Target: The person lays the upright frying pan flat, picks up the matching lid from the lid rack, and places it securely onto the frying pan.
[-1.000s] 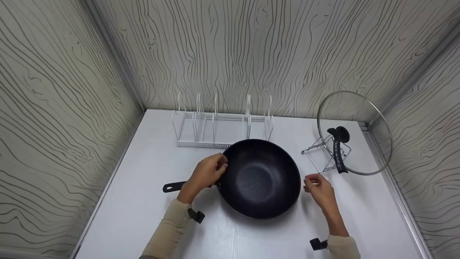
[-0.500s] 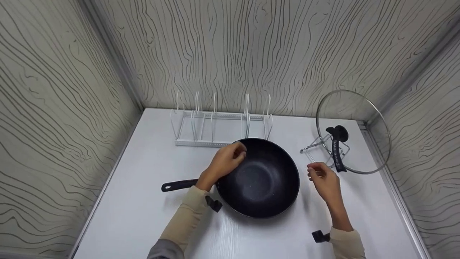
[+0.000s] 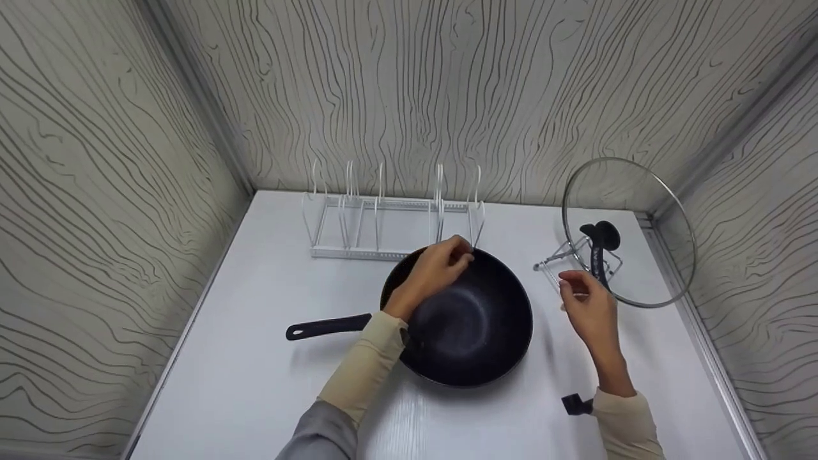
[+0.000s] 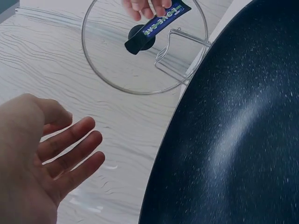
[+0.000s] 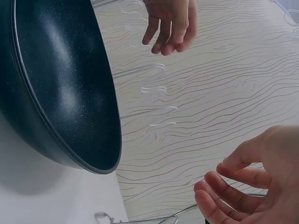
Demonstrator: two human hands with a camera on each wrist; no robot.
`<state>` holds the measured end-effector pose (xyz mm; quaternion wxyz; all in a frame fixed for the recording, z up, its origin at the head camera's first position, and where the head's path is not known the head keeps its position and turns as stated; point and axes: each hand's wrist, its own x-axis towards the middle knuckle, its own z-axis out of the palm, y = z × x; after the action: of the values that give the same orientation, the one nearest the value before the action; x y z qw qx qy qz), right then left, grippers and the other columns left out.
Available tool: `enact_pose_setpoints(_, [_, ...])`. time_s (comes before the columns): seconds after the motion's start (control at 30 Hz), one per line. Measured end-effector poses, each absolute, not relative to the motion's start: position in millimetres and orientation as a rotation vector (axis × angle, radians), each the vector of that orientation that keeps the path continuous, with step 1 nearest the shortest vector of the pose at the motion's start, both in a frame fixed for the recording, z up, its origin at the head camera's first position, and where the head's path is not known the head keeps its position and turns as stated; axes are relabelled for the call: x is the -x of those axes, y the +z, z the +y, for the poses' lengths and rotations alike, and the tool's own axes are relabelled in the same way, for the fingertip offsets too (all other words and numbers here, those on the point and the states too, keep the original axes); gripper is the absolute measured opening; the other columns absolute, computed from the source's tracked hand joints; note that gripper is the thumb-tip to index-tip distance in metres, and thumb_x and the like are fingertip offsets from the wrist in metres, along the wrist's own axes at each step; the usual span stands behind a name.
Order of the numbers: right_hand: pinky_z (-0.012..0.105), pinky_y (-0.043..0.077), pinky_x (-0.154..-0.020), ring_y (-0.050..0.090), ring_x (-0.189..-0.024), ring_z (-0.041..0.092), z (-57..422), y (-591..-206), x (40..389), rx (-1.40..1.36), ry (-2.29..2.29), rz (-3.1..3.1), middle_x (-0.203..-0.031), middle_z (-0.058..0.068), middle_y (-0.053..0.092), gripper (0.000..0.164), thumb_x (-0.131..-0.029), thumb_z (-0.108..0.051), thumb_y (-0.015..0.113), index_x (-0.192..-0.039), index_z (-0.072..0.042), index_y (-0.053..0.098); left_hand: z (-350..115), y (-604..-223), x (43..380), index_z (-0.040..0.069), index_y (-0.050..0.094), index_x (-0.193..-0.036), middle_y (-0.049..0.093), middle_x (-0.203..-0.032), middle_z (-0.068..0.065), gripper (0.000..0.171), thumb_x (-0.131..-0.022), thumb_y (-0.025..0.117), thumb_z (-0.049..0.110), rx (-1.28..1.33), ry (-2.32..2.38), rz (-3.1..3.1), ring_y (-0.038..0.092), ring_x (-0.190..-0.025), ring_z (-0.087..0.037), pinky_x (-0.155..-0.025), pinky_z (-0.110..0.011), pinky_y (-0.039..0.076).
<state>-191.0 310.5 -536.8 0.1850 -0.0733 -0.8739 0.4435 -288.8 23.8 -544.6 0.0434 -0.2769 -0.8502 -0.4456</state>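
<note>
A black wok (image 3: 460, 319) with one long handle (image 3: 326, 327) sits on the white table, its handle pointing left. My left hand (image 3: 438, 268) is above the wok's far part, fingers relaxed and holding nothing; the left wrist view shows them spread apart (image 4: 70, 149). My right hand (image 3: 588, 306) is right of the wok, close in front of a glass lid (image 3: 658, 255) with a black grip (image 3: 597, 255). Its fingers (image 5: 224, 191) are loosely bent with nothing between them. The lid leans upright on a small wire stand (image 3: 562, 255).
A white wire rack (image 3: 358, 255) with upright loops stands behind the wok along the back wall. Panels with a wood-grain pattern (image 3: 409, 96) enclose the table (image 3: 255, 383) at the back and both sides.
My left hand has moved from the wok's left rim up and right across the wok. My right hand has risen from beside the wok toward the lid. The wok and lid stay in place.
</note>
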Motion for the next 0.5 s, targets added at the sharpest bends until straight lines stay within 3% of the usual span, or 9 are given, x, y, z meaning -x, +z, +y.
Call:
enact_pose_setpoints(0.2, [-0.001,0.042,-0.076,0.052,-0.081,-0.021,313.4,-533.7,196.1,0.184,1.133,-2.438,-0.105,0.020,0.077,0.018,-0.100,-0.002,0.066,-0.114,0.001,0.075,47.2,-546.0,298.7,0.008,0.070,-0.118,0.078,-0.109,-0.004,0.015,-0.107,0.063,0.017,0.866,-1.437,-2.589,0.072,-0.097,-0.012,-0.088,-0.020,0.057])
enact_pose_setpoints(0.5, [0.001,0.042,-0.075,0.051,-0.082,-0.017,318.8,-531.5,202.9,0.162,1.063,-2.383,-0.102,0.021,0.077,0.018,-0.097,0.002,0.065,-0.111,0.003,0.075,76.4,-549.6,307.0,0.006,0.068,-0.120,0.077,-0.114,-0.006,0.016,-0.108,0.061,0.013,0.896,-1.485,-2.606,0.074,-0.104,-0.015,-0.092,-0.019,0.057])
